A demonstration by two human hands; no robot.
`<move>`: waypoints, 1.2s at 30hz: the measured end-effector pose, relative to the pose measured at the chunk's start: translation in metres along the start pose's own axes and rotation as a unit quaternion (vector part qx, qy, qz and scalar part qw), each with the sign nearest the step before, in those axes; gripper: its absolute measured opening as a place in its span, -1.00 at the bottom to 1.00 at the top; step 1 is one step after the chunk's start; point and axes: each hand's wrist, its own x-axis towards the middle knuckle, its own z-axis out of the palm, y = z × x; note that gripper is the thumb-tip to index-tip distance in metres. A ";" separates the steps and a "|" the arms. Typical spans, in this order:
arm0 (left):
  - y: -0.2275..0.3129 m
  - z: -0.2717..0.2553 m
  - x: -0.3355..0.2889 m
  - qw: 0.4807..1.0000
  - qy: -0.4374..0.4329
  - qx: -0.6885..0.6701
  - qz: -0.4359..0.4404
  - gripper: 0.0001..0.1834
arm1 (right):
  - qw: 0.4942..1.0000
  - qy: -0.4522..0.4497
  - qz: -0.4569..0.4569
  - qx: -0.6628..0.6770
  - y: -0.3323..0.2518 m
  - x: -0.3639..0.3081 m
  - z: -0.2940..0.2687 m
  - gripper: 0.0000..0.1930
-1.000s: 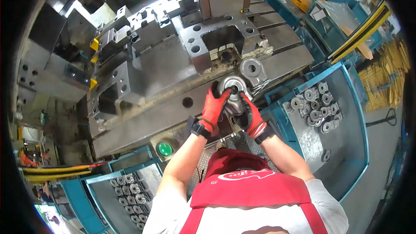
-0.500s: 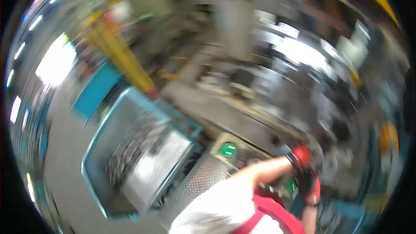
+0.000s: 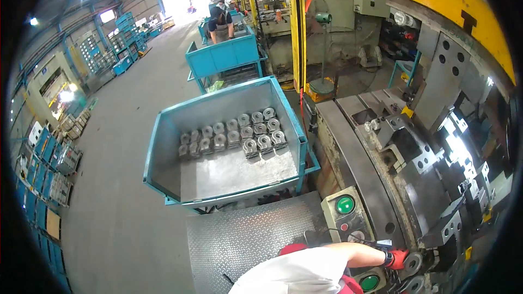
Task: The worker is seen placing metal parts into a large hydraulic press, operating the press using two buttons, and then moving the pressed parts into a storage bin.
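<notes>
My left hand [image 3: 396, 258], in a red glove, reaches to the right at the bottom edge and grips a round grey metal part [image 3: 412, 262] at the front of the press bed [image 3: 376, 185]. A second round part [image 3: 415, 285] lies just below it. My right hand is out of the picture. My white sleeve and a red apron strap fill the bottom middle. To the left stands a blue metal bin [image 3: 163, 141] with several similar grey parts [image 3: 239, 137] lined up in rows on its floor.
A control box with a green button [image 3: 345, 205] sits on the press front, above a checkered steel floor plate [image 3: 250, 239]. Grey die blocks [image 3: 436, 169] cover the press. A second blue bin [image 3: 223, 57], a yellow column [image 3: 298, 27] and another person [image 3: 220, 22] are farther back.
The view has swung left from the press die to the blue bin and the aisle. Both gloved hands were on the round part; now only the left hand shows, low at the right.
</notes>
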 end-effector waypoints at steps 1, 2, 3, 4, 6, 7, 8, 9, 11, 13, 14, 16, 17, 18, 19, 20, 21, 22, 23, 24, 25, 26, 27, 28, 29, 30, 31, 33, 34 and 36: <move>0.001 -0.002 -0.001 1.000 -0.015 -0.012 0.012 -0.13 | 1.000 0.004 0.003 -0.009 0.005 0.003 0.000 -0.42; 0.002 -0.003 -0.001 0.999 -0.031 -0.023 0.025 -0.10 | 1.000 0.006 0.006 -0.017 0.010 0.008 0.001 -0.42; 0.017 -0.010 -0.012 1.000 -0.012 -0.012 0.003 0.01 | 1.000 0.007 0.015 -0.024 0.019 0.014 0.002 -0.42; 0.025 -0.011 -0.014 1.000 -0.026 -0.010 0.007 0.01 | 0.999 0.000 0.025 -0.035 0.023 0.015 0.003 -0.41; 0.042 0.008 -0.013 0.993 0.030 0.107 -0.029 -0.15 | 0.981 -0.028 0.089 -0.171 -0.029 -0.003 -0.012 -0.38; 0.043 0.032 -0.004 0.994 0.013 0.107 -0.015 -0.15 | 0.979 -0.018 0.108 -0.171 -0.010 -0.003 -0.004 -0.38; 0.043 0.065 0.014 0.984 0.062 0.163 -0.027 -0.23 | 0.989 0.056 0.073 -0.120 0.021 0.008 0.009 -0.38; 0.028 0.088 0.035 0.966 0.134 0.214 -0.055 -0.28 | 0.990 0.119 0.008 -0.071 0.028 0.021 0.024 -0.37; -0.013 0.108 0.076 0.914 0.299 0.257 -0.100 -0.13 | 0.993 0.097 -0.071 -0.015 0.011 0.035 0.043 -0.33; -0.003 0.103 0.074 0.917 0.247 0.282 -0.137 -0.16 | 0.990 0.106 -0.082 0.044 0.023 0.042 0.050 -0.29; 0.021 0.097 0.063 0.922 0.226 0.289 -0.120 -0.16 | 0.990 0.117 -0.056 0.045 0.036 0.032 0.044 -0.29; 0.037 0.073 0.056 0.972 0.073 0.184 -0.127 -0.27 | 0.982 0.113 -0.087 0.120 0.033 0.023 0.039 -0.27; 0.035 0.080 0.060 0.955 0.115 0.241 -0.128 -0.19 | 0.982 0.110 -0.091 0.123 0.030 0.020 0.037 -0.27; 0.038 0.078 0.056 0.955 0.118 0.240 -0.129 -0.19 | 0.988 0.119 -0.073 0.067 0.029 0.015 0.033 -0.27; 0.038 0.073 0.055 0.955 0.095 0.253 -0.123 -0.18 | 0.991 0.121 -0.063 0.011 0.024 0.016 0.031 -0.27; 0.037 0.068 0.054 0.954 0.073 0.265 -0.117 -0.17 | 0.991 0.115 -0.074 0.011 0.019 0.013 0.027 -0.27; 0.010 0.076 0.076 0.941 0.210 0.225 -0.141 -0.06 | 0.945 0.190 -0.228 -0.138 -0.009 0.008 0.019 -0.33; 0.008 0.070 0.071 0.940 0.209 0.227 -0.146 -0.06 | 0.866 0.261 -0.324 -0.277 -0.007 0.005 0.015 -0.37; 0.002 0.064 0.063 0.980 0.145 0.097 -0.100 0.00 | 0.905 0.193 -0.302 -0.228 -0.008 0.005 0.012 -0.31; 0.000 0.050 0.044 0.995 0.074 -0.031 -0.052 0.08 | 0.909 0.188 -0.297 -0.226 -0.010 0.001 0.006 -0.31; 0.036 0.007 0.001 0.997 0.043 -0.029 -0.057 0.18 | 0.959 0.083 -0.146 -0.230 -0.011 -0.005 0.000 -0.27; 0.037 0.001 -0.015 0.997 0.051 -0.030 -0.058 0.18 | 0.973 -0.016 -0.007 -0.232 -0.024 -0.017 -0.009 -0.22; 0.036 0.000 -0.022 0.998 0.041 0.023 -0.044 0.09 | 0.974 -0.033 0.042 -0.222 -0.040 -0.027 -0.015 -0.14; 0.036 0.004 -0.029 0.996 0.024 0.076 -0.027 0.01 | 0.973 -0.032 0.050 -0.225 -0.036 -0.020 -0.011 -0.14; 0.008 0.029 -0.018 0.994 0.097 0.007 0.047 0.13 | 0.992 -0.007 -0.044 -0.118 -0.034 -0.002 -0.006 -0.18; 0.016 0.005 -0.035 0.997 0.054 -0.044 0.043 0.14 | 0.993 0.006 -0.116 -0.013 -0.014 0.016 0.000 -0.21; 0.023 -0.032 -0.048 0.999 0.046 -0.019 -0.011 0.11 | 0.979 0.024 -0.179 0.090 0.017 0.016 0.011 -0.24; 0.007 -0.057 -0.054 0.998 0.065 0.026 0.005 0.05 | 0.989 0.061 -0.084 0.108 -0.044 -0.013 0.015 -0.26; 0.015 -0.074 -0.060 0.996 0.054 0.065 -0.025 0.06 | 0.990 0.040 -0.049 0.128 -0.031 0.000 0.021 -0.20; 0.024 -0.116 -0.070 0.994 0.032 -0.002 -0.101 0.06 | 0.990 0.054 -0.061 0.115 -0.040 0.008 0.027 -0.26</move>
